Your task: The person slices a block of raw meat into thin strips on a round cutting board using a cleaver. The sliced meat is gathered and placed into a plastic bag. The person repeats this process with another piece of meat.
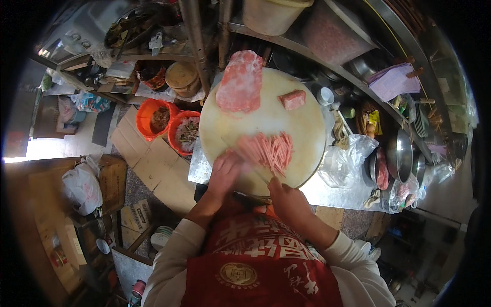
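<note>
My right hand (289,201) grips the handle of a kitchen knife (262,177) whose blade is blurred by motion. The blade slants up and left across a round, pale chopping board (307,130). Close to the left side of the blade, my left hand (224,172) rests on the board with its fingers bunched; what lies under the fingertips is hidden. Thin strips of pink raw meat (272,149) are heaped just right of the blade. Farther back on the board lie a large slab of raw meat (241,82) and a small meat block (292,99).
Left of the board stand two red-lined buckets (142,119) (174,140) holding scraps. Clear plastic bags (339,165) and metal bowls (399,155) crowd the right side. A metal shelf edge (307,51) runs above the board's far side, carrying large tubs (274,17).
</note>
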`<state>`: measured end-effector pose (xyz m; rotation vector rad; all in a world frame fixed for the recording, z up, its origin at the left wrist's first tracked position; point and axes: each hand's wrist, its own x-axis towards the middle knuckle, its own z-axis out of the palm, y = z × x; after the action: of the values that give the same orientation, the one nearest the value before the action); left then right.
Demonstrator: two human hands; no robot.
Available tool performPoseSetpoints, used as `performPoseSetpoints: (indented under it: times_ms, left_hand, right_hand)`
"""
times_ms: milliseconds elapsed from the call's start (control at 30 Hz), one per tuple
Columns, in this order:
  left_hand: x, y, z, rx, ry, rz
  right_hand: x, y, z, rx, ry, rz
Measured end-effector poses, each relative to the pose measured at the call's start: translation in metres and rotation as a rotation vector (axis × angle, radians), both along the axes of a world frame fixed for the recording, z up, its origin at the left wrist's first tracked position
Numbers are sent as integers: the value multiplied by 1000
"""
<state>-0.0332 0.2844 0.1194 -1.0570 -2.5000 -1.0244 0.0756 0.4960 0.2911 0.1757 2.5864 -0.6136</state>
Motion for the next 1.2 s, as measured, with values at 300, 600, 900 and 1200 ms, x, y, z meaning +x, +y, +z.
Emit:
performPoseSetpoints:
  times_ms: [300,600,900,1200]
  left_hand:
    - [4,-7,-2,19,-78,2]
    - [2,-7,-14,36,-36,-33]
    - [4,-14,-1,63,-142,-67]
    - [-2,-17,-1,10,-37,-88]
  right_hand:
    - [-48,-31,-55,21,191,43]
    - [3,-8,4,-26,24,25]
    - [-45,-33,-57,-43,182,-1]
    - [11,-13,8,49,25,83]
